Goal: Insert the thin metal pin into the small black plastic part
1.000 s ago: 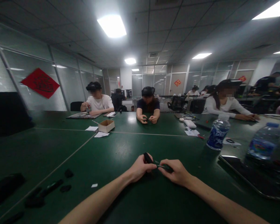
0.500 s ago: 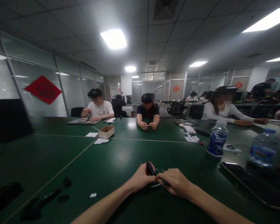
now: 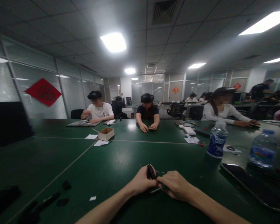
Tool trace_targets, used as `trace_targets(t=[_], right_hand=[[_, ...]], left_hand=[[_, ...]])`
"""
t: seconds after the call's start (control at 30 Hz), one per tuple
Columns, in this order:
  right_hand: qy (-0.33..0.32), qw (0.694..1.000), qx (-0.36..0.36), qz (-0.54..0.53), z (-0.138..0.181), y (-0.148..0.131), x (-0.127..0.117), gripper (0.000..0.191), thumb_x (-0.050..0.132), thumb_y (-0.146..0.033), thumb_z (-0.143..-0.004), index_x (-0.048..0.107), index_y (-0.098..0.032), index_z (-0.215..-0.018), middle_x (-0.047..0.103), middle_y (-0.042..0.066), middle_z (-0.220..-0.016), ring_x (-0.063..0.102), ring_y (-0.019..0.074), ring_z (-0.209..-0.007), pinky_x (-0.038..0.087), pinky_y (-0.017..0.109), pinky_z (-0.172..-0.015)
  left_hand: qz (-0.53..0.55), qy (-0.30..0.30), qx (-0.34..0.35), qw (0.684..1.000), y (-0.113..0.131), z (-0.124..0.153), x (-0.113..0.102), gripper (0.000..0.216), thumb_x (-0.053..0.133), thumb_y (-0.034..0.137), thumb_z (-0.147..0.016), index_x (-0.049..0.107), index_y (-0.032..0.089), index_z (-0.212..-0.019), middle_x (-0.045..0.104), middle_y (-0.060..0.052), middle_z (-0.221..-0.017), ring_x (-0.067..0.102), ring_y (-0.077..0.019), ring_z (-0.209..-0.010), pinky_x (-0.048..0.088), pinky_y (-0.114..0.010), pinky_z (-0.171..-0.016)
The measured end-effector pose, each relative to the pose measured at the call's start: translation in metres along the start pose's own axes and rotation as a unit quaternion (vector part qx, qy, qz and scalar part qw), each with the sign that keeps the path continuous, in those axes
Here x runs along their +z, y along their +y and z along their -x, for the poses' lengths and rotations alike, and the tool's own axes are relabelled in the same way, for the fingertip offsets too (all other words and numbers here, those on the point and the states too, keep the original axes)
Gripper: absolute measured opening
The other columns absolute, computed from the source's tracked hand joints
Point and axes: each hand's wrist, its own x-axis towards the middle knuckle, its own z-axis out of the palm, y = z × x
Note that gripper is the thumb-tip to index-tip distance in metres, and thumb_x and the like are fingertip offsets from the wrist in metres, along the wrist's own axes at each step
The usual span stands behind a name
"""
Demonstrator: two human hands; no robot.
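My left hand (image 3: 142, 179) is closed around a small black part (image 3: 151, 171), which stands tilted between thumb and fingers. My right hand (image 3: 175, 183) meets it from the right, its thumb and fingers pinched close to the part's lower end. Within the right hand's grip is a slim dark tool (image 3: 163, 186), mostly covered by the fingers. A thin pale shaft (image 3: 155, 190) shows just below the two hands; whether it belongs to that tool I cannot tell. Both hands are just above the green table (image 3: 121, 161).
Black pieces (image 3: 46, 200) and a white scrap (image 3: 92, 198) lie at left. A phone (image 3: 249, 186) and two bottles, one with a blue label (image 3: 216, 141), are at right. Farther off stands an open box (image 3: 106, 134). Several people sit around the table.
My view has tipped up slightly. Both hands keep nearly the same hold and place. The person opposite has moved their hands slightly apart.
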Motion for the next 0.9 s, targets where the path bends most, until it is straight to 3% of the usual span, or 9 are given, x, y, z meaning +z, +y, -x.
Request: trace_targets(t=[0.2,0.43,0.9], right_hand=[[-0.004,1.000,-0.015,0.003,-0.0002,-0.0006,-0.0036,0.018,0.042,-0.009,-0.080,0.056,-0.014,-0.091,0.063,0.003,-0.067,0.056,0.0135,-0.056,0.035,0.027,-0.053],[-0.004,1.000,-0.025,0.000,-0.0006,-0.0015,-0.0044,0.018,0.040,-0.008,-0.080,0.055,-0.015,-0.086,0.061,0.002,-0.064,0.054,0.0126,-0.054,0.034,0.026,-0.051],[0.006,0.999,-0.034,0.000,0.0021,-0.0004,-0.0039,0.019,0.040,-0.010,-0.082,0.055,-0.014,-0.092,0.061,0.002,-0.064,0.054,0.0128,-0.053,0.034,0.027,-0.051]], left_hand=[[-0.001,-0.006,-0.017,1.000,0.0072,0.0033,-0.0002,0.040,0.078,0.018,-0.053,0.049,0.016,-0.081,0.051,0.004,-0.070,0.047,-0.0104,-0.066,0.035,-0.023,-0.060],[0.000,-0.006,-0.022,1.000,0.0044,0.0024,-0.0012,0.042,0.080,0.021,-0.052,0.049,0.016,-0.080,0.050,0.004,-0.069,0.046,-0.0103,-0.065,0.034,-0.023,-0.059],[0.007,0.001,-0.027,1.000,0.0062,0.0031,-0.0024,0.039,0.078,0.018,-0.052,0.050,0.016,-0.079,0.050,0.004,-0.070,0.046,-0.0108,-0.067,0.034,-0.023,-0.061]])
